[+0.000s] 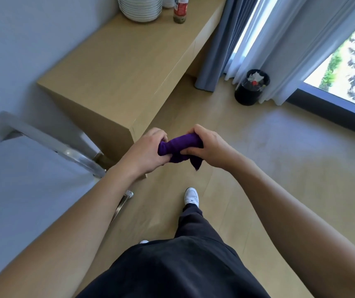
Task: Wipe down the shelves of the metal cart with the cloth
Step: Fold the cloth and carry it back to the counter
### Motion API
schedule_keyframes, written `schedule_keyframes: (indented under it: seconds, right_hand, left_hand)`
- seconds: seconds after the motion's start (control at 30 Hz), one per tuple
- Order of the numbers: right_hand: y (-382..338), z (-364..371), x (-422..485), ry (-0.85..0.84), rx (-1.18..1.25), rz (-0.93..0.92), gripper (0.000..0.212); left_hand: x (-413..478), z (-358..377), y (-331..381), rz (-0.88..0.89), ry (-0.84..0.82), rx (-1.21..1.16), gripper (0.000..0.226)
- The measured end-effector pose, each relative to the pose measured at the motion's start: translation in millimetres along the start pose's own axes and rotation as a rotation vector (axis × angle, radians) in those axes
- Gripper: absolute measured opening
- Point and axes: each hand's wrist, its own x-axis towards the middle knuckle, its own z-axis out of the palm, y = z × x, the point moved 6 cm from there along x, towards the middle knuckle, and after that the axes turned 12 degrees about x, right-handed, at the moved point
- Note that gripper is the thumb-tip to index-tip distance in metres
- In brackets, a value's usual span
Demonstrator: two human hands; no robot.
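Cloth gripped; wooden counter beside cart

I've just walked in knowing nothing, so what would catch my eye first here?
The purple cloth, bunched up and gripped by the left hand and the right hand at the centre of the view. Then the stack of white plates beside a bottle on the wooden counter at the top, and the shiny metal cart at the left edge.

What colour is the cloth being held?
Dark purple; the cloth shows best in the head view.
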Motion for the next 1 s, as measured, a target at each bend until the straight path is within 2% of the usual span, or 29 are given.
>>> schedule_keyframes:
  seconds: [0.1, 0.23, 0.3, 0.43, 0.57, 0.8, 1.0]
  right_hand:
    - [16, -30, 44, -0.134, -0.117, 0.035, 0.04]
    - [28, -69, 99, -0.299, -0.222, 0.072, 0.046]
    - [24, -78, 126, -0.376, -0.245, 0.051, 0.049]
    - [2, -76, 176, -0.489, -0.215, -0.014, 0.038]
    - [-11, -48, 219, -0.616, -0.205, -0.002, 0.031]
    - [-44, 9, 303, -0.663, -0.29, -0.052, 0.029]
    - [-54, 43, 367, -0.643, -0.347, -0.105, 0.03]
  left_hand:
    - [43, -3, -1, -0.041, -0.041, 0.004, 0.026]
    - [90, -6, -8, -0.097, -0.097, -0.114, 0.024]
    - [103, -12, -16, -0.16, -0.073, -0.159, 0.019]
    - [114, -27, -39, -0.295, -0.01, -0.302, 0.023]
    - [116, -48, -80, -0.445, 0.02, -0.339, 0.027]
    - [123, -75, -166, -0.599, 0.085, -0.251, 0.015]
    - [129, -87, -216, -0.672, 0.134, -0.278, 0.028]
